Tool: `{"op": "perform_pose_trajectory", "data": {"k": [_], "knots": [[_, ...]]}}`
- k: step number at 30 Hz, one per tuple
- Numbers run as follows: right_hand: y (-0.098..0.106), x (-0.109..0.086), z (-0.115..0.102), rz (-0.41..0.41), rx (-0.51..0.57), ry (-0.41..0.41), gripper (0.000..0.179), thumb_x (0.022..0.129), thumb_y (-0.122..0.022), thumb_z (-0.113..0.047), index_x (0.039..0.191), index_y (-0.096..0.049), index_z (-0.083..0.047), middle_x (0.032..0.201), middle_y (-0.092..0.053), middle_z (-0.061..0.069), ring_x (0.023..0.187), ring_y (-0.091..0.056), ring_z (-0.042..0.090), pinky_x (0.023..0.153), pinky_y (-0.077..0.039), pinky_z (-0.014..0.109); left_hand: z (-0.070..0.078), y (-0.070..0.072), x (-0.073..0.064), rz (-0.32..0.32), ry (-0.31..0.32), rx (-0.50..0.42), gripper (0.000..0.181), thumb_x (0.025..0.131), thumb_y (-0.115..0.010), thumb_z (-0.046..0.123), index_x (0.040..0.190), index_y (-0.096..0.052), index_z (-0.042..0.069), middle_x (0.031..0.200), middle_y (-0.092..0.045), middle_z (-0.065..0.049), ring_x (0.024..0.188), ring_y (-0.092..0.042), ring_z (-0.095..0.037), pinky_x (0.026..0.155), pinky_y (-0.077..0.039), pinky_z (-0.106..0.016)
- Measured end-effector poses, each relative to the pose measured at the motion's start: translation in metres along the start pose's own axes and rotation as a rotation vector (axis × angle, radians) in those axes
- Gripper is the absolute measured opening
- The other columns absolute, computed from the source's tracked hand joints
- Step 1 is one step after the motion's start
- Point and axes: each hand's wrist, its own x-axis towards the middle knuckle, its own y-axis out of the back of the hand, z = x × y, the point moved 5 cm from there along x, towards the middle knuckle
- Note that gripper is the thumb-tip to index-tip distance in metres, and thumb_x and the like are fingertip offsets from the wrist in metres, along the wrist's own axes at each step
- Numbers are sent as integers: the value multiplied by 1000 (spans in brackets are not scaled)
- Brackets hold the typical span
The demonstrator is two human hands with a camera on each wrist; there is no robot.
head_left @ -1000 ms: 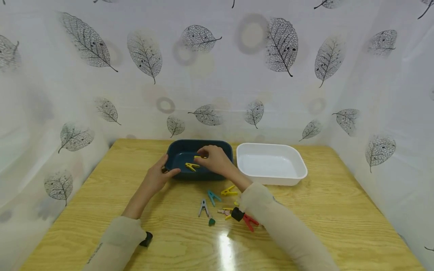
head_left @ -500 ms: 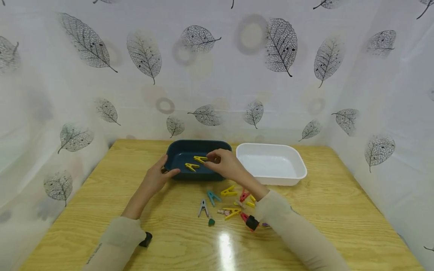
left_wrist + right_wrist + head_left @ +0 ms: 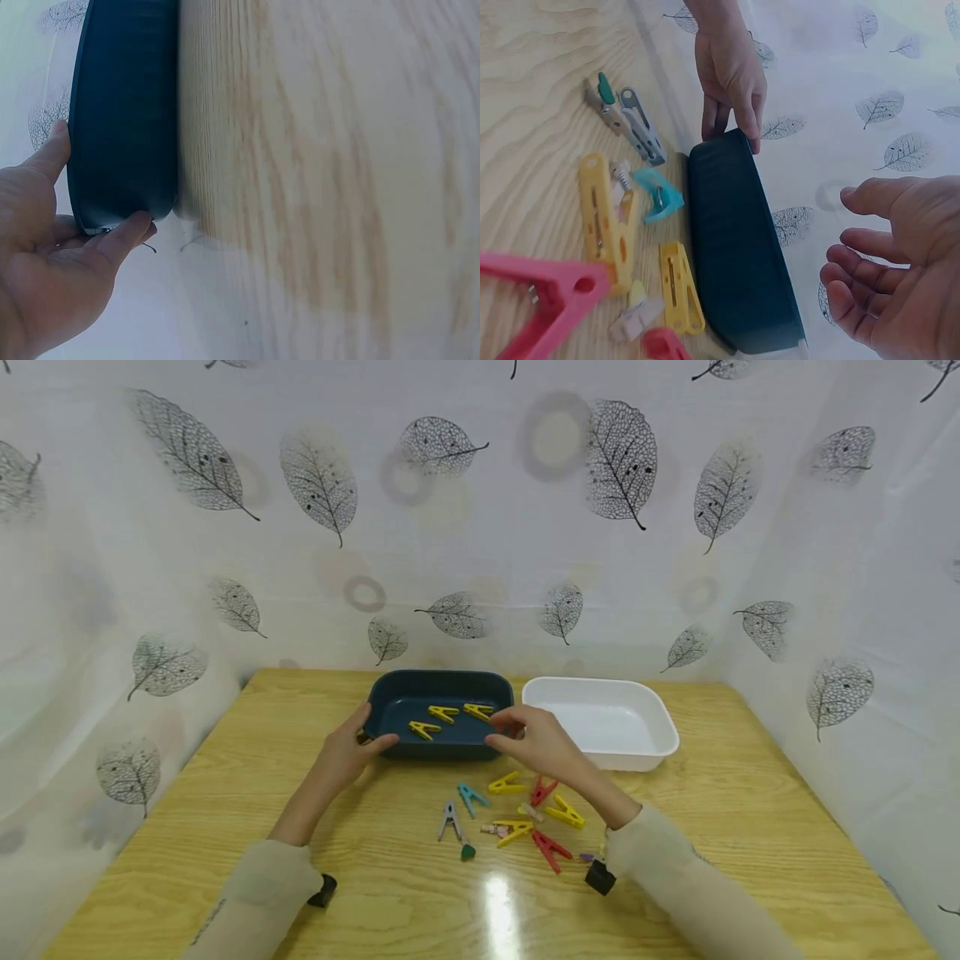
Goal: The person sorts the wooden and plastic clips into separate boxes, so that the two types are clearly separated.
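Observation:
My left hand (image 3: 345, 753) holds the left end of a dark blue tray (image 3: 442, 750); in the left wrist view, its thumb and fingers grip that end. Three yellow clothespins lie apart on the tray floor: one at the front (image 3: 422, 728), a middle one (image 3: 442, 713) and a right-hand one (image 3: 477, 711). Over the tray's front right corner is my right hand (image 3: 546, 745), fingertips close to the right-hand clothespin. The right wrist view shows this hand (image 3: 900, 262) with thumb and fingers parted, holding nothing.
A white tray (image 3: 600, 760) stands right of the blue one. In front lie several loose clothespins, among them a teal one (image 3: 470, 795), a grey one (image 3: 449, 817), a red one (image 3: 550, 847) and a yellow one (image 3: 566, 812). A leaf-patterned curtain (image 3: 480, 543) hangs behind the table.
My right hand has moved right across the blue tray, uncovering the middle and right-hand yellow clothespins inside. My left hand has stayed on the tray's end.

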Motion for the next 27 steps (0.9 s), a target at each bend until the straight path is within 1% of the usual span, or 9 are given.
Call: {"op": "perform_pose_trajectory", "data": {"k": [4, 6, 10, 14, 17, 23, 27], "knots": [[9, -14, 5, 26, 2, -14, 29, 97, -74, -20, 120, -74, -4, 107, -73, 6, 87, -65, 14, 76, -56, 34, -1, 0, 0, 0, -2, -20, 93, 103, -66, 41, 163, -10, -3, 169, -8, -26, 151, -24, -46, 120, -30, -56], [13, -21, 8, 40, 4, -21, 27, 96, -75, -19, 119, -74, -3, 109, -73, 9, 87, -65, 15, 77, -57, 34, -1, 1, -1, 0, -2, -27, 93, 103, -66, 39, 163, -10, -3, 169, -8, -26, 150, -26, -46, 119, -31, -56], [17, -35, 15, 56, 7, -30, 24, 96, -75, -16, 116, -75, -2, 111, -73, 12, 85, -65, 15, 76, -57, 33, 0, 1, 0, 0, 1, -27, 92, 103, -66, 37, 163, -10, -3, 169, -8, -27, 151, -24, -46, 120, -30, -56], [20, -48, 23, 69, -6, -30, 23, 95, -76, -14, 114, -75, -1, 108, -74, 13, 82, -65, 14, 72, -57, 29, 2, 1, -1, -3, 3, -23, 92, 103, -66, 38, 163, -10, -4, 169, -8, -27, 151, -22, -46, 120, -28, -56], [23, -57, 28, 81, -17, -37, 22, 94, -77, -11, 113, -75, 0, 106, -74, 14, 81, -65, 14, 71, -57, 28, 4, 0, -2, -7, -1, -22, 91, 103, -65, 38, 163, -10, -5, 168, -8, -28, 151, -24, -47, 120, -30, -56], [26, -76, 39, 53, 14, -91, 23, 95, -76, -11, 114, -74, 2, 107, -73, 13, 84, -64, 16, 74, -56, 28, 6, 0, -3, -12, 1, -23, 91, 104, -64, 37, 163, -9, -4, 168, -8, -28, 149, -28, -47, 118, -34, -55], [28, -85, 45, 55, -7, -97, 25, 94, -77, -11, 115, -74, 3, 107, -74, 14, 84, -64, 15, 73, -56, 28, 5, 0, -4, -13, 8, -27, 92, 104, -65, 38, 163, -9, -4, 168, -8, -28, 149, -29, -48, 118, -34, -55]]}}
